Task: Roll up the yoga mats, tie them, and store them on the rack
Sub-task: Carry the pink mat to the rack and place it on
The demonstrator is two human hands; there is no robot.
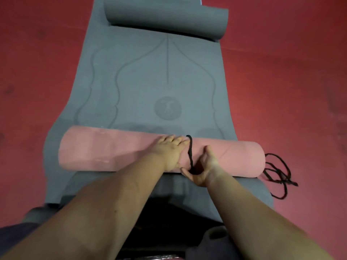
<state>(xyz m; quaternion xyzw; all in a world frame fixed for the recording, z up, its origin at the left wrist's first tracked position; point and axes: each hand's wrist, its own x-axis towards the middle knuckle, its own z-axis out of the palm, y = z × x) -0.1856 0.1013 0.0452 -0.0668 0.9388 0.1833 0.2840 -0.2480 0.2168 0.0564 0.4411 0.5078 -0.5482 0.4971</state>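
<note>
red floor (281, 81), matte, few dark scuffs here and there. grey mat (146, 87) spread flat straight on it, running away from camera, far end curled into loose roll (165, 17). faint line pattern plus round logo printed on grey surface. pink rolled mat (105, 149) lies crosswise on grey one, not on floor itself, right end poking past grey edge. loose black cord (279, 173) in messy tangle on floor just beside that end.

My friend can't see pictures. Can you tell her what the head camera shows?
Two hands are tying a black cord around a rolled pink yoga mat: the left hand presses on the roll, the right hand pinches the cord. The roll lies on a grey mat on a red floor.
</note>
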